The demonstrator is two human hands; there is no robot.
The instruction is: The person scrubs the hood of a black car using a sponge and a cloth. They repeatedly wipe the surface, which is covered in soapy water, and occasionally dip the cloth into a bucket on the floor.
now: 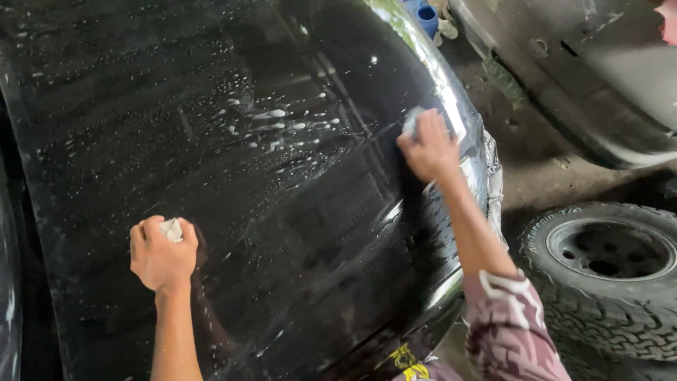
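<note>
Nearest the camera, the left hand (162,257) is closed in a fist on the wet black panel (233,169). It grips one small pale pad (171,229); only a corner of the pad shows between the fingers, so its kind is hard to tell. The forearm is cut off by the lower edge. At the lower right, one patterned sleeve (511,331) is only partly in view.

Further up, the right hand (428,149) is curled over a second pad (412,121), grey-blue, and presses it on the panel near the shiny right edge. Most of this pad is hidden under the fingers.

So there are two hands and two pads. White foam spots (278,121) lie on the panel between the hands and higher; they are too many and too small to count.

To the right, one tyre (606,271) lies on the ground, cut by the frame edge. Behind it, part of one grey vehicle (599,70) is seen. At the top, a blue object (425,15) is too small to make out.
</note>
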